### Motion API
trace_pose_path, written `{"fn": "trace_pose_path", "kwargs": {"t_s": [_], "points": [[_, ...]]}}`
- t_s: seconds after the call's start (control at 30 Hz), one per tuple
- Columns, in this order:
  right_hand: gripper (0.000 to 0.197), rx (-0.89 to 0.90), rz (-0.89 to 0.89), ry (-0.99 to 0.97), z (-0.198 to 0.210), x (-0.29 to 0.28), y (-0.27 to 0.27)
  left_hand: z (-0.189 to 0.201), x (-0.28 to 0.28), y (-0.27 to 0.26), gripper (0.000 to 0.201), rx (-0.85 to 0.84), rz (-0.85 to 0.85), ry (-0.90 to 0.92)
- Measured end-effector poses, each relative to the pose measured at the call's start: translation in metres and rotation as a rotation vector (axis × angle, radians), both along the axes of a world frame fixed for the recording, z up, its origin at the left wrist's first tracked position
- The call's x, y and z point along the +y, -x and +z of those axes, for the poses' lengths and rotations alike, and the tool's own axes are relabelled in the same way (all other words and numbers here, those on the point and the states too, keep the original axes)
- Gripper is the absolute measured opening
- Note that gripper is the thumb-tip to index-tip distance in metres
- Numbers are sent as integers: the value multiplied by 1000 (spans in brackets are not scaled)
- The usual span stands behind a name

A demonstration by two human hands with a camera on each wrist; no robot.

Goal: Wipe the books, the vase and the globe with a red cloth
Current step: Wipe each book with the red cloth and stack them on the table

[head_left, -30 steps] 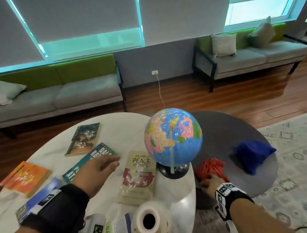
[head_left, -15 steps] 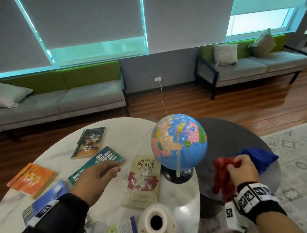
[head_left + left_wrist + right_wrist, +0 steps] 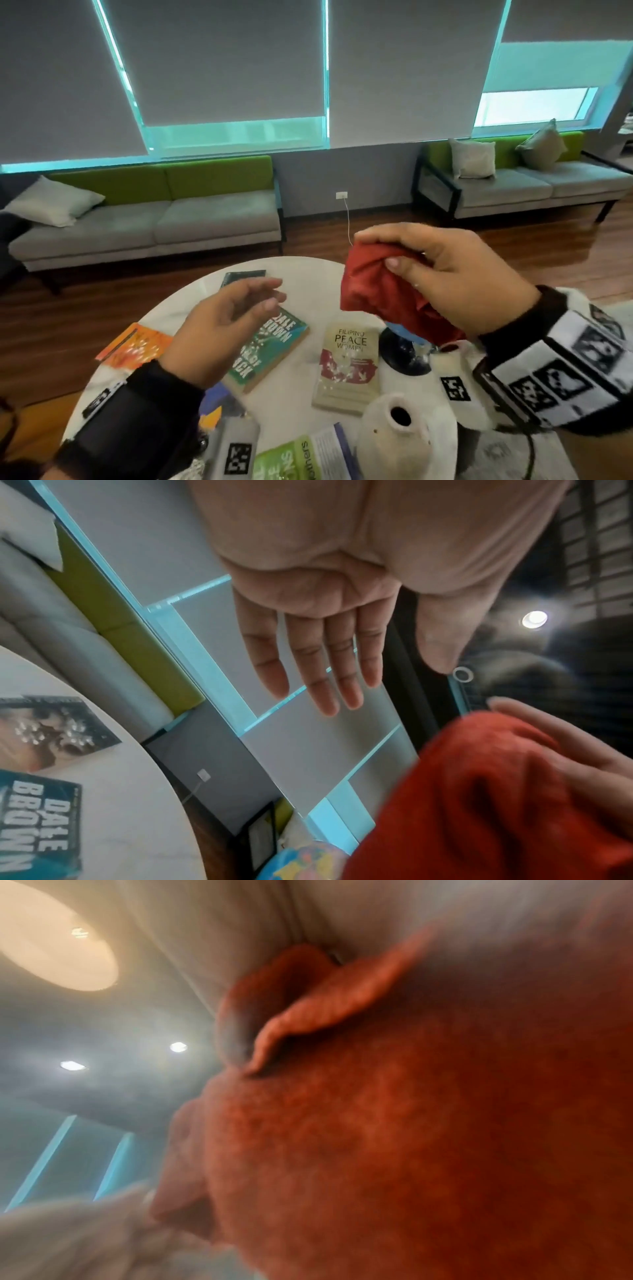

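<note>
My right hand (image 3: 442, 274) grips a bunched red cloth (image 3: 380, 291) raised above the white table (image 3: 308, 281); the cloth (image 3: 411, 1137) fills the right wrist view. It hides most of the globe, whose black base (image 3: 404, 353) and a blue sliver show below; a bit of the globe (image 3: 308, 861) appears in the left wrist view. My left hand (image 3: 236, 308) hovers open with straight fingers (image 3: 325, 664), left of the cloth, above the books. Books lie flat: a green one (image 3: 274, 346), a beige one (image 3: 349, 366), an orange one (image 3: 137, 346), a dark one (image 3: 243, 275). A white vase (image 3: 397, 435) stands near me.
A green booklet (image 3: 291, 459) lies at the table's near edge. Grey and green sofas (image 3: 154, 219) line the wall behind, another sofa (image 3: 534, 181) at the right. A white cord (image 3: 347, 219) hangs from a wall socket. Wood floor surrounds the table.
My right hand picked the red cloth off the dark side table and lifted it up in front of the globe. My left hand rose from over the books. The head view tilted upward.
</note>
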State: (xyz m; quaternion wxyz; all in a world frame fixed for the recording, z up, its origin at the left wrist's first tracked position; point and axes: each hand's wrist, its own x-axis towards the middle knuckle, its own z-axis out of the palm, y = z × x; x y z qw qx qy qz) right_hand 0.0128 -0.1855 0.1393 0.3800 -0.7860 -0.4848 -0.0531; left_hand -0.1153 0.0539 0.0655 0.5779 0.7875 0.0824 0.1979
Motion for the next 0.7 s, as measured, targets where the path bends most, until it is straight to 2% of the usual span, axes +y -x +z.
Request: {"fn": "trace_pose_path", "kwargs": {"t_s": [0.1,0.13,0.2,0.3,0.37,0.4,0.47,0.53,0.6,0.7], "points": [[49,-122,141,144,-7,57,42,7,8,21,67,4,-187,-23],[51,-139,177,147,-12,74,53,6,11,30,69,15,-227,-27],[50,-127,201,128,-26,101,69,-2,20,47,54,68,-179,-91],[41,-71,156,94,-52,127,80,-25,47,70,26,211,55,-414],[31,-34,120,124,-72,140,89,-39,62,84,11,231,154,-434],[28,-8,116,145,-82,145,96,-45,66,89,6,242,187,-399],[25,112,157,151,-104,153,111,-51,69,101,12,256,242,-289],[20,299,215,98,-126,156,123,-55,68,109,16,235,252,-59],[21,425,191,45,-152,161,129,-62,69,114,23,232,281,142],[63,575,289,-2,-181,168,140,-71,61,109,24,232,292,497]]}}
